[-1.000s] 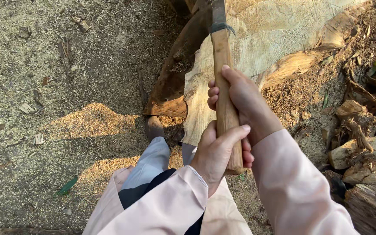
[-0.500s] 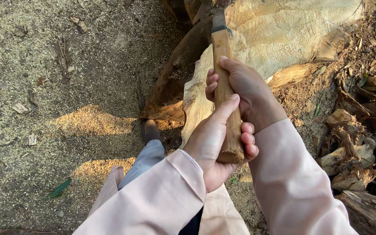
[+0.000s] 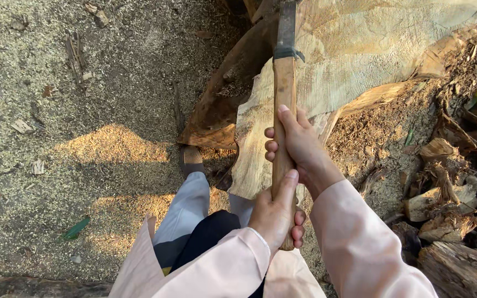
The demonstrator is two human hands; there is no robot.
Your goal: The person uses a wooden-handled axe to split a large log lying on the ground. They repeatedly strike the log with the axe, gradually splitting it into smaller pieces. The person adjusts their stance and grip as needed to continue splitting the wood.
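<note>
ground (image 3: 56, 83): pretty much all sawdust and small wood chips, with a sunlit patch in the middle-left and one green leaf (image 3: 74, 229) lying lower left

log (image 3: 360, 66): big pale slab, hewn face up, fills the top right; bark edge runs down its left side toward the foot

scrap pile (image 3: 448, 193): rough offcuts and bark chunks heaped along the right edge, just beside the log

person: looking straight down at pink sleeves, light trousers, and a shoe (image 3: 192, 161) planted right at the log's lower corner

axe (image 3: 284, 127): long wooden handle running almost straight up the frame, dark metal head at the top edge over the log; can't tell if the blade is touching the wood

right hand (image 3: 299, 144): higher up the handle, fingers wrapped tight round it, thumb lying along the wood pointing up

left hand (image 3: 274, 212): down near the butt end of the handle, fingers curled shut on it, thumb stretched up the shaft, nearly meeting the right hand
</note>
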